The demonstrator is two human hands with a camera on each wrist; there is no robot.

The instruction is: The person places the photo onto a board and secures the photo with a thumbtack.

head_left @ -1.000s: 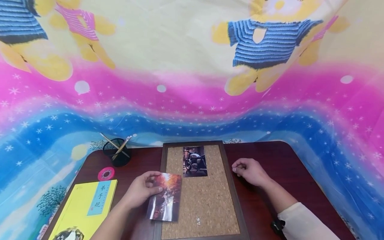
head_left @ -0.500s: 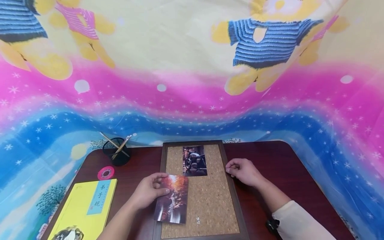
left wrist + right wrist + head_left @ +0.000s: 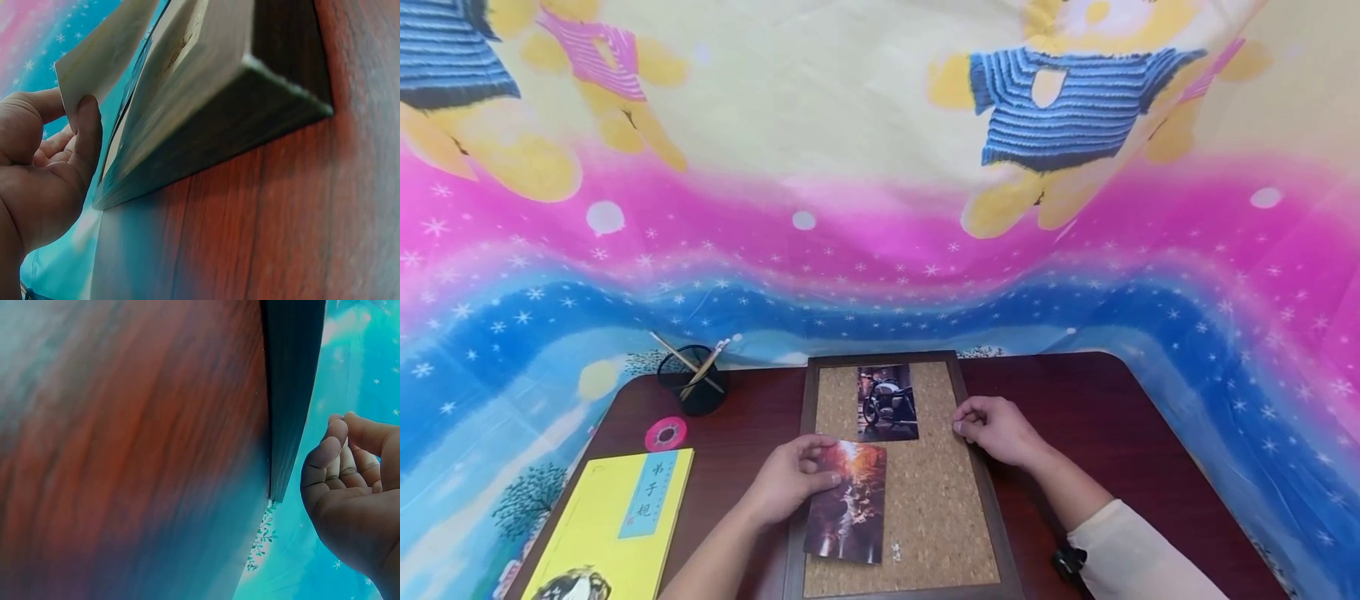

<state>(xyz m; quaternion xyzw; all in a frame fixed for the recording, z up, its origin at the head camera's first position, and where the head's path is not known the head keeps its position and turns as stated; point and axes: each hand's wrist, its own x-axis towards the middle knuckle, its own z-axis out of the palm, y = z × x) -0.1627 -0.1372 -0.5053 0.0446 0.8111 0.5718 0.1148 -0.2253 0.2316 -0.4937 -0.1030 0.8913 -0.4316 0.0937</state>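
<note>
My left hand [image 3: 786,482] pinches the upper left edge of a glossy photo print [image 3: 850,517] of an orange autumn scene with a stream. The print hangs over the lower left part of a framed cork board [image 3: 936,500]. Its pale back [image 3: 103,59] faces the left wrist camera, apart from the frame. At the board's right frame is my right hand [image 3: 996,429], fingers curled and thumb meeting forefinger. Whether something tiny sits between those fingertips [image 3: 337,431] cannot be made out. A motorcycle photo [image 3: 887,402] lies on the upper part of the board.
Small clear bits [image 3: 896,551] lie low on the cork. On the left of the dark red table [image 3: 1052,383] are a yellow book [image 3: 602,517], a pink tape roll [image 3: 666,434] and a black mesh pen cup [image 3: 702,392] with several sticks. A printed curtain [image 3: 865,250] surrounds the table.
My left hand has carried the autumn photo rightward and slightly toward me, further over the cork. My right hand has moved left, from beside the board to its frame.
</note>
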